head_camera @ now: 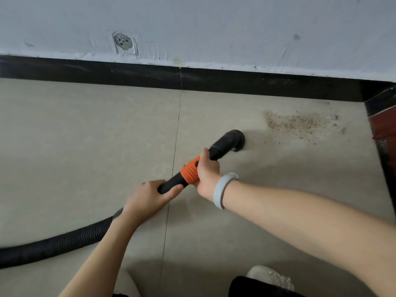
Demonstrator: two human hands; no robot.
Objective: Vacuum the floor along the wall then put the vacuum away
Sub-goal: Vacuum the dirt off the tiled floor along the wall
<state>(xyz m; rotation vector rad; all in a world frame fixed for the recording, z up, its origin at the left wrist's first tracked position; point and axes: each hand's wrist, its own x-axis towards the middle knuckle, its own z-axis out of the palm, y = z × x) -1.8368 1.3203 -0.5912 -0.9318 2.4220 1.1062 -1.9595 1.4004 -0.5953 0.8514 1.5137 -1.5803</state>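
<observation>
Both hands hold the black vacuum pipe with an orange plastic ring [189,171]: left hand [147,196] curls behind, right hand [206,172] in front. Brown crumbs [300,125] lie near its black round nozzle [235,140].

Pale grey silicone wristband [222,190] sat right behind the right hand [206,174]. A white knit shoe [270,276] was well below that hand, and a dark red wooden panel [383,127] stood far off to its right.

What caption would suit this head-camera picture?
Both hands, left and right, grip a vacuum nozzle near sandy debris by the wall.
</observation>
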